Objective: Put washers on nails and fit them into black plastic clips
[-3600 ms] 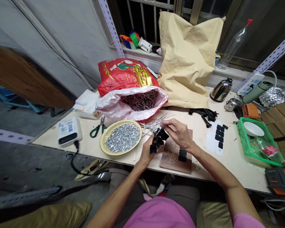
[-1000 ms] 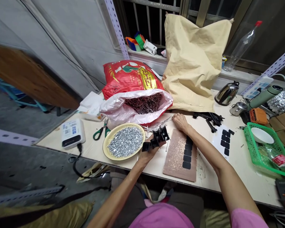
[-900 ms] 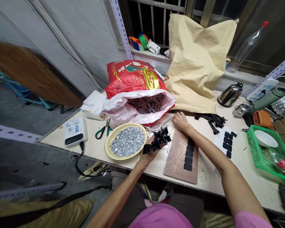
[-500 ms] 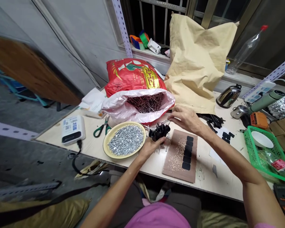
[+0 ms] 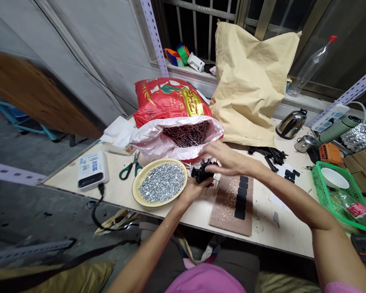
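My left hand is closed around a cluster of black plastic parts, held low over the table beside the bowl. Over this cluster reaches my right hand, its thumb at the black parts and its fingers bent together; whatever sits between its fingertips is hidden. Thin silver screws or nails lie about the cluster, partly covered by my hands. Left of my hands is a cream bowl full of small silver metal pieces. Behind them an open red bag shows a heap of dark reddish screws or nails.
A brown board with a row of black pads lies to the right. Green-handled scissors and a white device are at left. A paper sack, a kettle and a green basket stand behind and right.
My right hand has moved from beside the bag's mouth down and left onto the black parts. My left hand still holds them. The view has shifted slightly.
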Tool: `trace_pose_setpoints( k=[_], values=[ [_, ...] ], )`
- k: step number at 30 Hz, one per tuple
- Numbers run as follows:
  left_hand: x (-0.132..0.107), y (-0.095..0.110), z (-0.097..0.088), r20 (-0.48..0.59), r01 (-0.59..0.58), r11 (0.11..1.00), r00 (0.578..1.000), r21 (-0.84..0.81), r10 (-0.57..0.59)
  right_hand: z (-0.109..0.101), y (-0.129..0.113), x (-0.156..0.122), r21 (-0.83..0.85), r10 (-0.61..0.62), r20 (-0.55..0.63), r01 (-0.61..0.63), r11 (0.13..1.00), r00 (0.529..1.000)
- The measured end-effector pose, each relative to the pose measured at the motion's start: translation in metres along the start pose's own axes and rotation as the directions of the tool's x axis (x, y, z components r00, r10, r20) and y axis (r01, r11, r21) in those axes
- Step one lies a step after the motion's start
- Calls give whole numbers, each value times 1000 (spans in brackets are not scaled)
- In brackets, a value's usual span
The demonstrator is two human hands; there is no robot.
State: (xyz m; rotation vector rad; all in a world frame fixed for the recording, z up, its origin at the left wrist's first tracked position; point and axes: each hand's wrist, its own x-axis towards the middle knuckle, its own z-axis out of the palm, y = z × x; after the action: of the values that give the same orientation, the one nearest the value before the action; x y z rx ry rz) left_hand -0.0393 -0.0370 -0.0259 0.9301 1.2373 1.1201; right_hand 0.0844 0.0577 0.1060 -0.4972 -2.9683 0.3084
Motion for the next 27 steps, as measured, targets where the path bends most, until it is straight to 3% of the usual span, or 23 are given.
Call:
trace_pose_setpoints(
  k=[2,3,6,8,11,14,17,21,25,27],
  values=[
    [-5,0,-3,-54,31,999,998,-32,-32,1,25,-5,24,151,-89,-150,988,984],
    [-7,-1,-4,-78,49,998,996,-31,-51,5,38,-7,-13,254,-71,-255,967,965],
    [-11,-8,-6,-123,74,996,989,-46,-80,32,64,-11,-233,499,139,-462,856,855],
    [-10,-12,-6,-152,71,996,985,-58,-79,56,69,-8,-325,554,228,-474,818,801],
    [-8,-11,-5,-163,90,994,982,-58,-98,83,70,2,-352,535,260,-437,828,804],
    [-6,-5,-5,-160,105,994,981,-38,-110,94,70,13,-360,502,291,-393,846,814],
    [-5,2,-6,-161,99,994,981,-44,-105,95,72,16,-369,491,272,-381,848,828],
    [-5,6,-7,-120,70,993,990,-91,-80,84,73,-3,-374,484,202,-390,841,851],
    [-3,6,-7,-110,39,991,992,-126,-54,53,70,-29,-343,520,70,-469,814,851],
    [-1,4,-6,-92,30,995,995,-99,-39,34,61,-36,-244,511,-19,-500,831,859]
  ],
)
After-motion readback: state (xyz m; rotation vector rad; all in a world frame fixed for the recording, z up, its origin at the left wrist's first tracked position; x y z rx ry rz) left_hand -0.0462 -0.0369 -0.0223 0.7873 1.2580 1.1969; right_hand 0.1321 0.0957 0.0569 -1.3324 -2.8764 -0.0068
